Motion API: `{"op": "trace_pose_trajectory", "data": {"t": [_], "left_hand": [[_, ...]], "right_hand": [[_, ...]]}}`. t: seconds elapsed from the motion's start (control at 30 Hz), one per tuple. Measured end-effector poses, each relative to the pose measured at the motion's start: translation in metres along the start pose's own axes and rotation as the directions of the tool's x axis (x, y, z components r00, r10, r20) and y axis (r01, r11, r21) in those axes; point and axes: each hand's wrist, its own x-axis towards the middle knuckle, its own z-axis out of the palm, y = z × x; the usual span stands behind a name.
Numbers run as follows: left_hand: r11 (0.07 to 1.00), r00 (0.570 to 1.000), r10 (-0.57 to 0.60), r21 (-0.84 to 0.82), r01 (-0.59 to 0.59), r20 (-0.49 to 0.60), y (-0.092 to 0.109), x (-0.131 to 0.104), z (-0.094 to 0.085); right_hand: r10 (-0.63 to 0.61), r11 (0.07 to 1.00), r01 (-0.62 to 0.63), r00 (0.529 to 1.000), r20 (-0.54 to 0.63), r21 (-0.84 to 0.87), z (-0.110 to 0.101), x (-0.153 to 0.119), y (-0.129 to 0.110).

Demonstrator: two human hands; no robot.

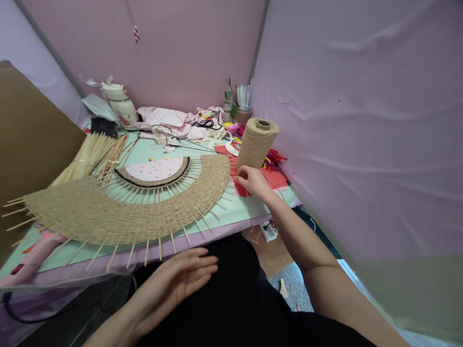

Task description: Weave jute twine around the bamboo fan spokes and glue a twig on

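Note:
A half-round woven fan point(144, 219) of tan twine over thin sticks lies across the table, its bare stick ends poking out along the outer edge. Its inner half-disc point(155, 171) is pink dotted cloth with a black and tan rim. My right hand point(253, 182) is at the fan's right end, thumb and forefinger pinched together; what is between them is too small to make out. Just behind it stands a tilted spool of twine point(256, 144). Over my lap, below the fan's front edge, my left hand point(181, 277) is open, fingers stretched out and holding nothing.
A bundle of thin sticks point(87, 156) lies at the left by a cardboard sheet point(29, 125). Behind are a bottle point(121, 106), pink cloth point(166, 117) and a pot of white sticks point(243, 113). A pink tool point(34, 255) sits front left; red sheets point(273, 179) lie right.

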Motion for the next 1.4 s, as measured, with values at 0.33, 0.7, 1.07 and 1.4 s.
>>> {"op": "trace_pose_trajectory", "data": {"t": [0.33,0.7,1.07,1.4], "left_hand": [[-0.058,0.882,0.419,0.976,-0.212,0.216,0.103,0.043,0.068],[-0.318,0.848,0.529,0.935,0.16,0.035,0.247,0.231,0.046],[-0.383,0.933,0.355,0.919,0.096,0.05,0.252,0.266,0.037],[-0.377,0.926,0.354,0.926,0.012,0.133,0.257,0.285,0.049]], "right_hand": [[-0.026,0.995,0.035,0.996,-0.087,0.096,0.02,0.001,0.006],[0.028,0.988,-0.011,0.994,-0.109,0.154,0.04,-0.002,0.014],[0.052,0.956,-0.014,0.991,-0.122,0.292,0.039,-0.005,0.011],[-0.046,0.985,0.054,0.997,-0.056,0.164,0.043,-0.012,0.006]]}}
